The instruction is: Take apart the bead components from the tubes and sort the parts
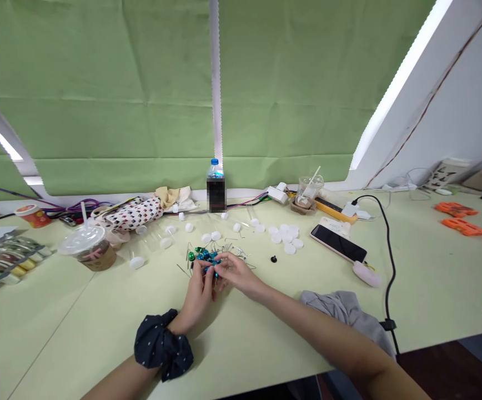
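Observation:
My left hand (200,288) and my right hand (240,274) meet at the middle of the table, fingertips pinched close together. Whatever small piece they hold is too small to make out and partly covered by the fingers. Just beyond the fingertips lies a pile of shiny blue pieces (206,255), roughly ball-shaped. A round green piece (191,256) sits at the pile's left side. Thin metal rods (244,254), some bent, are scattered around and behind the pile. To the right of my right hand is a small black knob-like piece (274,259).
White round caps (286,234) and clear tubes (151,240) lie behind the pile. A lidded drink cup (95,250) stands left and a bottle (215,169) at the back. Rightward are a phone (338,243), a black cable (391,266) and grey cloth (341,308).

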`<state>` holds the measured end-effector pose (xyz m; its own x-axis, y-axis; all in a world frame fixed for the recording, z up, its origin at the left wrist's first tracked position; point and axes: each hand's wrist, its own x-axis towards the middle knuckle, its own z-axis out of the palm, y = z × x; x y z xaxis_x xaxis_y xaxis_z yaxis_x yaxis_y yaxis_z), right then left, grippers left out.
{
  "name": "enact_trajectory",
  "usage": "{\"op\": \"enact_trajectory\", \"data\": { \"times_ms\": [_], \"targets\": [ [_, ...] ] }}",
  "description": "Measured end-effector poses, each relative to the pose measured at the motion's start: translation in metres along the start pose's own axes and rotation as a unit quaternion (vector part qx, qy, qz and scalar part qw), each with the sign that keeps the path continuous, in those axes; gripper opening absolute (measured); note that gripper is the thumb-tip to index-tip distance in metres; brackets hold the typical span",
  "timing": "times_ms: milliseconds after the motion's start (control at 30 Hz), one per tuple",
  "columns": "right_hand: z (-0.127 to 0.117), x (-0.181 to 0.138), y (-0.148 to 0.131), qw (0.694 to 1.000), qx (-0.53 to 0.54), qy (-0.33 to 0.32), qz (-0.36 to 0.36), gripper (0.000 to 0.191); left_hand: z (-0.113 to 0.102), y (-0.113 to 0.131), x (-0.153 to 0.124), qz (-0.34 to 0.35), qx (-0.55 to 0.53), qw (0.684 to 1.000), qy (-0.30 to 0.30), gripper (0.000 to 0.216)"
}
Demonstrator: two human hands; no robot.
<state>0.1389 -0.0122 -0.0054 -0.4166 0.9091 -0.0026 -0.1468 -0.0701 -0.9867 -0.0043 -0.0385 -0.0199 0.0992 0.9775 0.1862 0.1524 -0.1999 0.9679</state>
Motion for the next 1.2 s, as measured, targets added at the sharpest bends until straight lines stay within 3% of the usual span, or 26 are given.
{"op": "enact_trajectory", "data": {
  "times_ms": [67,200,367,500,633,733,800,933,1000,1100,1200],
  "targets": [
    [-0.0008,0.0006,0.0012,0.999,-0.026,0.007,0.029,0.042,0.0006,0.0003,0.0000,0.000,0.003,1.000,-0.009,0.024],
    [-0.0019,-0.0018,-0.0018,0.998,-0.047,0.005,-0.038,0.044,0.0000,0.0002,0.0005,0.000,0.003,1.000,0.006,0.024],
    [0.0006,-0.0021,-0.0037,0.999,-0.001,0.000,0.047,0.042,-0.0010,0.0001,0.0006,0.001,0.015,1.000,0.000,0.024],
    [-0.0002,-0.0017,-0.0046,1.000,0.008,0.006,-0.021,0.050,-0.0021,-0.0004,0.0007,0.003,0.014,1.000,0.009,0.025],
    [0.0004,-0.0017,-0.0056,0.997,0.021,-0.009,0.069,0.042,-0.0024,-0.0017,0.0010,0.004,0.017,1.000,0.001,0.025],
    [0.0016,-0.0021,-0.0060,1.000,0.006,-0.013,0.014,0.041,-0.0024,-0.0014,0.0008,0.005,0.018,1.000,0.005,0.025],
    [0.0019,-0.0021,-0.0062,1.000,0.020,-0.004,-0.005,0.052,-0.0026,-0.0003,0.0006,0.001,0.015,1.000,0.008,0.025],
    [0.0007,-0.0010,-0.0037,0.996,0.021,-0.033,0.075,0.043,-0.0031,0.0015,0.0005,0.000,0.027,1.000,0.003,0.024],
    [-0.0003,-0.0009,-0.0020,0.999,0.004,-0.033,0.034,0.041,-0.0032,0.0018,0.0007,0.006,0.033,0.999,0.007,0.023],
    [-0.0010,-0.0008,-0.0006,1.000,0.002,-0.011,-0.018,0.055,-0.0035,0.0017,0.0011,0.007,0.032,0.999,0.018,0.023],
    [0.0000,-0.0001,0.0002,0.998,0.011,-0.024,0.055,0.044,-0.0036,0.0016,0.0010,0.003,0.031,0.999,0.012,0.023]
  ]
}}
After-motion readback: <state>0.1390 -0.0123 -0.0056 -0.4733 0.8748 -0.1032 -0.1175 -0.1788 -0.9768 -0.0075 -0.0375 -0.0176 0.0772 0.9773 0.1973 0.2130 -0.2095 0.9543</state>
